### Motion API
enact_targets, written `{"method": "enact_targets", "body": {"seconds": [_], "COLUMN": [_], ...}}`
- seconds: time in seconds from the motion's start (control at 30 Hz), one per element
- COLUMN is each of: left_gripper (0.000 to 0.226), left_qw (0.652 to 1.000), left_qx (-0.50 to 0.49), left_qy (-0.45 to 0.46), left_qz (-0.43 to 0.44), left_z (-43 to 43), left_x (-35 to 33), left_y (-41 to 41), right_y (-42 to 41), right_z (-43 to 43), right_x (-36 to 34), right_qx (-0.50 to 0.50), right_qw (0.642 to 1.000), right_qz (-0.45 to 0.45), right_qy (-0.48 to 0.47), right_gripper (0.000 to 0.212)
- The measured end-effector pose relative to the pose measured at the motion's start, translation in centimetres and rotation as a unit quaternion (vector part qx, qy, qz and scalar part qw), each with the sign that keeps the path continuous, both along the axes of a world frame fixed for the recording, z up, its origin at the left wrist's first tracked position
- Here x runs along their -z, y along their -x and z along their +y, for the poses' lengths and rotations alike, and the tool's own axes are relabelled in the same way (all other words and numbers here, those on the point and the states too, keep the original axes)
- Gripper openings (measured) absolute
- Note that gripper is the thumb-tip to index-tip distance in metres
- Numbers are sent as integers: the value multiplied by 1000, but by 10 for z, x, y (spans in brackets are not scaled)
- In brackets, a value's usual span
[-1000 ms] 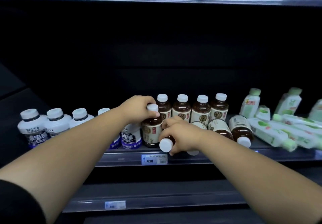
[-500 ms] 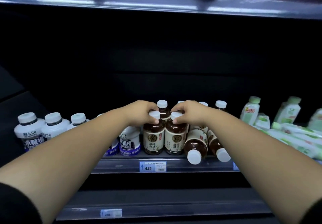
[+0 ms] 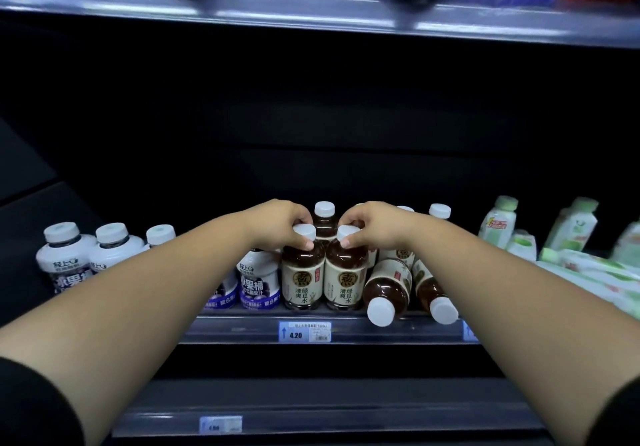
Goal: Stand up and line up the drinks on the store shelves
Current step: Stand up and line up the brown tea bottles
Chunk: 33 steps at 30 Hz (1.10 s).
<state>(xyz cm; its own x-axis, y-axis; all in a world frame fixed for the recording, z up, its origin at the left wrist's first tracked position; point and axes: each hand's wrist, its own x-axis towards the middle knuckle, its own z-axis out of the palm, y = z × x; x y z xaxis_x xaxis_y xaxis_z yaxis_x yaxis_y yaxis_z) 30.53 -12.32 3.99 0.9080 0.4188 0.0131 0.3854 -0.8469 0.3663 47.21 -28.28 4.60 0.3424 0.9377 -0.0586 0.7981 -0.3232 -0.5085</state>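
Left hand (image 3: 280, 223) and right hand (image 3: 375, 227) pinched the caps of two upright brown plastic tea bottles (image 3: 303, 281) at the shelf (image 3: 242, 329) front edge, apparently aligning them; righting the toppled brown bottles (image 3: 388, 289) looked next.

Two fallen brown bottles (image 3: 388, 288), five-plus upright brown bottles (image 3: 302, 281), five white bottles (image 3: 65, 260)

The shelf (image 3: 242, 333) carries white bottles (image 3: 65, 258), upright and toppled brown bottles (image 3: 303, 279), green bottles (image 3: 498, 225).

above the price tag (image 3: 304, 332) we are stretching both arms forward, left hand (image 3: 281, 224) pinching the left brown bottle (image 3: 302, 281), right hand (image 3: 375, 226) pinching the right brown bottle (image 3: 345, 281).
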Motion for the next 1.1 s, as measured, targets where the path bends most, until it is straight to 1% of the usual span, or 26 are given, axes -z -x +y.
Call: {"method": "enact_targets", "body": {"seconds": [0.07,0.17,0.2,0.23,0.33,0.43,0.5,0.57,0.67,0.73,0.83,0.93,1.1], "left_gripper": [39,58,62,63,62,58,58,57,53,49,44,45,52], "left_qw": [1000,1000,999,999,997,995,996,996,997,997,997,998,999], "left_qx": [-3,8,17,25,45,64,66,61,46,40,30,20,-9], "left_qy": [1,-21,-24,-21,-31,-41,-38,-35,-30,-29,-22,-14,-21], "left_qz": [-5,-20,-29,-38,-58,-61,-53,-49,-58,-64,-68,-66,-37], "left_z": [-2,-8,-11,-14,-27,-38,-43,-47,-50,-50,-51,-53,-57], "left_x": [2,7,8,8,7,6,9,12,14,14,14,14,13], "left_y": [0,-4,-6,-8,-17,-28,-34,-38,-39,-38,-38,-39,-44], "right_y": [2,1,0,-1,-1,6,12,17,21,20,16,6,-22], "right_z": [-5,-17,-22,-28,-48,-68,-75,-76,-76,-77,-81,-84,-83], "right_x": [-2,1,4,7,16,28,39,50,62,65,63,49,28], "right_qx": [4,17,26,36,39,-13,-55,-78,-76,-77,-95,-93,4], "right_qw": [1000,999,999,999,999,999,995,986,977,975,979,989,995], "right_qz": [-4,27,34,26,-35,-41,-63,-118,-177,-196,-176,-118,-15], "right_qy": [1,-4,-7,-9,-16,14,58,86,87,68,39,-6,-99], "right_gripper": [42,61,65,65,49,36,40,49,60,58,52,46,34]}}
